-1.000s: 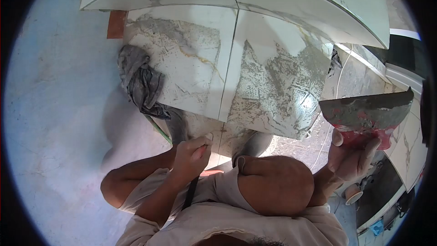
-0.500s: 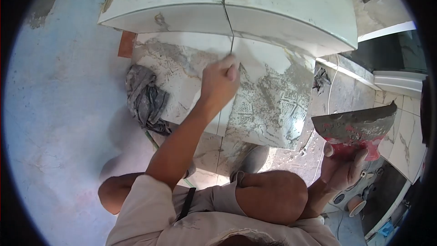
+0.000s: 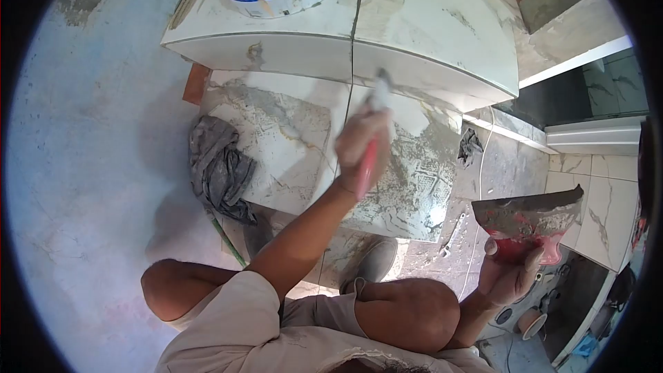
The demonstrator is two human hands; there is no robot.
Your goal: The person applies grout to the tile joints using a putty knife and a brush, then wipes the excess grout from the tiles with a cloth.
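My left hand (image 3: 360, 141) is closed around a small putty knife (image 3: 369, 162) with a red handle, over the tiled step (image 3: 276, 155). Motion blurs its narrow blade, which points up toward the riser, just right of the dark tile joint (image 3: 352, 69). Low on the right, my right hand (image 3: 510, 280) grips a wide filling knife (image 3: 528, 217) by its red holder. Grey paste coats its broad blade, and the straight edge faces away from me.
On the upper step stands a white bucket (image 3: 293, 3) of grey paste. A crumpled dark plastic bag (image 3: 219, 169) lies at the step's left end. A spanner (image 3: 454, 231), a cable (image 3: 481, 179) and debris are on the floor to the right, near a cabinet (image 3: 583, 304).
My left hand has moved right of the joint and turned, so the putty knife now shows. The wide filling knife stays in my right hand. The view has shifted, showing more of the bucket.
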